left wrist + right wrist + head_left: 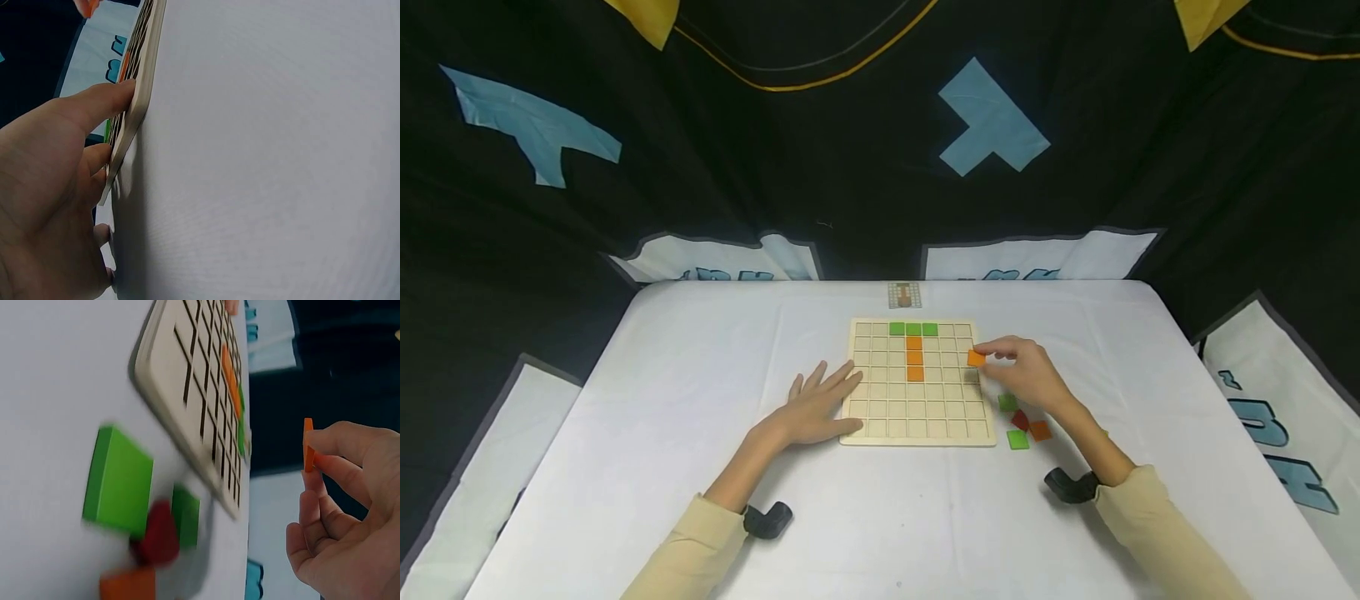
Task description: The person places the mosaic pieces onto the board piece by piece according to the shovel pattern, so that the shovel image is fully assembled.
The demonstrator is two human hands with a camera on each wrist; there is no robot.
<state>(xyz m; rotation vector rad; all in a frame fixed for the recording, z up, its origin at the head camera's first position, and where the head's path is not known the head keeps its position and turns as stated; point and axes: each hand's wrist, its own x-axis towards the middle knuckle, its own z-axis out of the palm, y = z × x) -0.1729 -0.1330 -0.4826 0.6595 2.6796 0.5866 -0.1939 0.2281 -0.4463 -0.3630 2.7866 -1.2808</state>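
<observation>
A light wooden grid board (880, 408) lies on the white table. Three green tiles (913, 329) form a row in its top line, and three orange tiles (914, 357) run down below the middle one. My left hand (811, 410) rests on the board's left edge with fingers spread, the thumb touching the rim in the left wrist view. Between thumb and fingers my right hand (1028, 372) pinches an orange square tile (308, 445), raised above the table by the board's right edge.
Right of the board lie loose tiles: green tiles (1018, 439), a red tile (1020, 419) and an orange tile (1040, 430). A small patterned card (904, 295) lies beyond the board's far edge. Dark cloth (850, 183) hangs behind the table.
</observation>
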